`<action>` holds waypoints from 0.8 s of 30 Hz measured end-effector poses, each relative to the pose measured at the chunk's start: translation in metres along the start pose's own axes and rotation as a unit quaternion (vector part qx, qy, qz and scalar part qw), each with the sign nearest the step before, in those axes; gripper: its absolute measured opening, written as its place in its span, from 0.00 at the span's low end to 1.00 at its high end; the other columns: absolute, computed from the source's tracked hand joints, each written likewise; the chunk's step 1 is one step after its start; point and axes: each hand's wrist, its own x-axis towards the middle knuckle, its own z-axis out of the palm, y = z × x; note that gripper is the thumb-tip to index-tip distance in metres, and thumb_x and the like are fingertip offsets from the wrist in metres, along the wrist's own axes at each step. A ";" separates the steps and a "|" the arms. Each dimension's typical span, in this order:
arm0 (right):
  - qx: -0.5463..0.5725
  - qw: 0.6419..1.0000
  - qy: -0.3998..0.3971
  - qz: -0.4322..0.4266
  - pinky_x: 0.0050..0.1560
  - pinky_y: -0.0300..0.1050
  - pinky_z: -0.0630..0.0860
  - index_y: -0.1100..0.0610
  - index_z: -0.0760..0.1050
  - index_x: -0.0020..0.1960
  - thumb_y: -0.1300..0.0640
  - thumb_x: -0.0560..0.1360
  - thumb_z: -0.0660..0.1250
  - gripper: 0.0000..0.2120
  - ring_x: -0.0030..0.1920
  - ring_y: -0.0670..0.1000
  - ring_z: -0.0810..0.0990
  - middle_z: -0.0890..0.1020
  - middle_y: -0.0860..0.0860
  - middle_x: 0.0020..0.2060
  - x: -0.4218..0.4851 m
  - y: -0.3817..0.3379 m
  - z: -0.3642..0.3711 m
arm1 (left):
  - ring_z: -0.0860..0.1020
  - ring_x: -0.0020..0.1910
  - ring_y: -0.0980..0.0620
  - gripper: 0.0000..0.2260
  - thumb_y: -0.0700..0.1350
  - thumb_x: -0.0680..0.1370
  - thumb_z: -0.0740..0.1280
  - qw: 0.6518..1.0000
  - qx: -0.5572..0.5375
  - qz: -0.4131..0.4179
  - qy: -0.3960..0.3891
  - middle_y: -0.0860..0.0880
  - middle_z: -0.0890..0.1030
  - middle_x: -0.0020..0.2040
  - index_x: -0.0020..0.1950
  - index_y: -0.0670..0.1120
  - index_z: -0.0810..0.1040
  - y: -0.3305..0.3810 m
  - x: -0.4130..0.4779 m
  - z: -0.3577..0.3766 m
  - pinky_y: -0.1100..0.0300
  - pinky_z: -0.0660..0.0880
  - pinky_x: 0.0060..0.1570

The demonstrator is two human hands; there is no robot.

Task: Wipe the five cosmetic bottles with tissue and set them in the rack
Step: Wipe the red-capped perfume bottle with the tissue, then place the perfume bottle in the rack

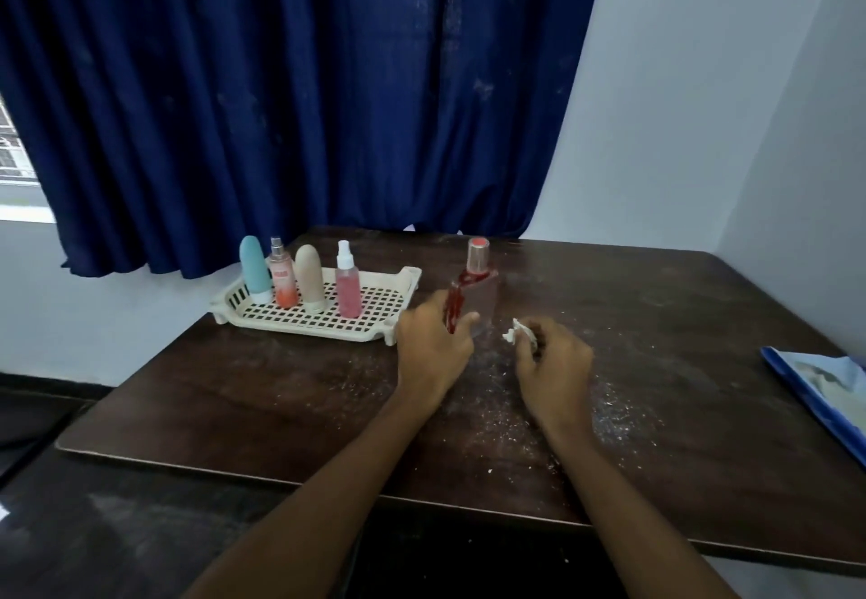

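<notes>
Fifth bottle (477, 291), the clear one with the red stripe and the red-topped cap, is in the left hand (433, 347). The fingers (468, 318) are clamped low on its body: the thumb crosses the near face and the rest wrap round the left side, so the cap and upper half stand free above the knuckles. It stands close to upright. The picture is a little blurred there, and I cannot tell whether its base touches the bench (234, 387).

Just to the right, the right hand (555, 364) has its fingers curled tight round a small white wad of tissue (515, 335). The wad pokes out toward the bottle's lower edge, near it but with a sliver of gap showing.

Both forearms reach in from the near edge, palms down and wrists low over the wood. The left is angled toward the rack (304, 329).

The rack sits just left of the left hand, at the bench's far-left part. Four bottles line up along its back: teal tube (255, 270), pink-orange spray (283, 280), beige tube (309, 279), pink spray (347, 289). Its right-hand portion, the side nearest the held bottle, shows bare grid beside the pink spray.

White crumbs dust the wood around and behind the hands. A blue-edged packet (820, 387) overhangs the right edge, well apart from the hands. A blue curtain (304, 83) hangs behind the far edge.
</notes>
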 end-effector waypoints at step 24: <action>-0.001 1.000 -0.014 -0.015 0.39 0.25 0.62 0.63 0.83 0.50 0.65 0.74 0.70 0.06 0.37 0.44 0.75 0.84 0.54 0.40 0.000 0.003 0.001 | 0.75 0.38 0.53 0.20 0.49 0.75 0.73 0.986 0.099 -0.074 0.112 0.47 0.83 0.43 0.63 0.41 0.77 -0.073 0.045 -0.038 0.59 0.73 0.44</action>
